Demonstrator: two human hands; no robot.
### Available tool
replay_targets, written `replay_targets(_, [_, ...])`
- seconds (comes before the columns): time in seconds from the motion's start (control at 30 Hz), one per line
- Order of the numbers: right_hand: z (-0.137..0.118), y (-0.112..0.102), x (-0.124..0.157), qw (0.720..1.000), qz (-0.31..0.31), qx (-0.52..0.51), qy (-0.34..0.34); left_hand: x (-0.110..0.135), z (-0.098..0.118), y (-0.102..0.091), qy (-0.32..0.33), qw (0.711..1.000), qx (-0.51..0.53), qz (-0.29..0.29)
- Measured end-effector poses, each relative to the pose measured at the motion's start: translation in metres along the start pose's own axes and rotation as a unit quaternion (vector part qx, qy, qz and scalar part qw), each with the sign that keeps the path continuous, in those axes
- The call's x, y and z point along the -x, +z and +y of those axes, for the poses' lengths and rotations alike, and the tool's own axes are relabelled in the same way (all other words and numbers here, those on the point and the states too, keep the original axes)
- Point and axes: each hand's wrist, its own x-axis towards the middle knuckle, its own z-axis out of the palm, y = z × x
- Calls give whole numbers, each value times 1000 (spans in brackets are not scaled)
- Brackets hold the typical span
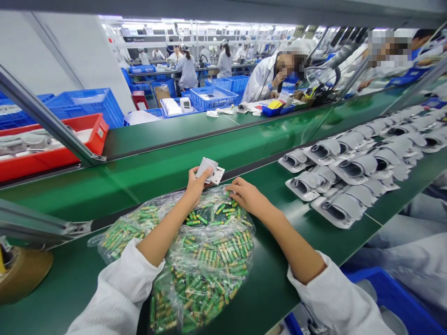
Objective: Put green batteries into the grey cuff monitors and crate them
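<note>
My left hand (196, 187) is closed around a small white plastic device (211, 171), its thumb on top, above the far edge of a battery bag. My right hand (247, 196) is just right of it, over the bag's opening. Its thumb and fingers are pinched together at the loose batteries; a bit of green shows at the tips, but what they hold is too small to make out. The clear plastic bag (209, 237) spreads over the green bench below both forearms, full of green and gold batteries (206, 295).
Rows of white devices with curled grey cuffs (344, 204) lie on the bench (275, 260) at right. Brown tape (30, 274) sits at near left, a red tray (99, 132) beyond. A green conveyor belt (167, 163) runs behind. Co-workers sit across and at right.
</note>
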Motion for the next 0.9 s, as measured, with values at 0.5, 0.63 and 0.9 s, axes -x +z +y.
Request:
replay_targets(0.5, [-28,-3,-8,937,239,-219,128,-1,-9,-2,46,991,-115,-48])
replay_targets(0.63, [-32,0,-9,921,252,-250,163,-1,-11,-4,49,983,-157,-76])
replay_targets(0.9, [-31,4,-9,938,243,-205,136,0,-12,-6,55,973,-197,-106])
